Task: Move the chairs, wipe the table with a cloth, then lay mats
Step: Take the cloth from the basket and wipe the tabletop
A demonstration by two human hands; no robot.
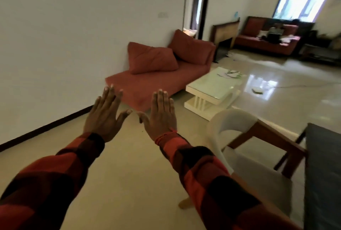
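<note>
- The floor (pixel 129 174) is the biggest thing here, and both arms reach out over it in red and black checked sleeves (pixel 193 159).
- The table (pixel 324 174) is dark and sits at the far right edge. Only a slice of it shows, so I cannot tell if it has been wiped. No mats show on that slice.
- A chair (pixel 245 156) with a pale curved back stands just beside the table, near the right arm. It looks like it has not been moved away yet.
- The left hand (pixel 105 117) is held up flat with its fingers straight and a bit spread. It holds nothing.
- The right hand (pixel 159 117) is the same, flat and bare, with a red band at the wrist. The two thumbs nearly touch.
- No cloth can be seen anywhere.
- My guess is that the job is only starting: chairs first, then wiping, then the mats.
</note>
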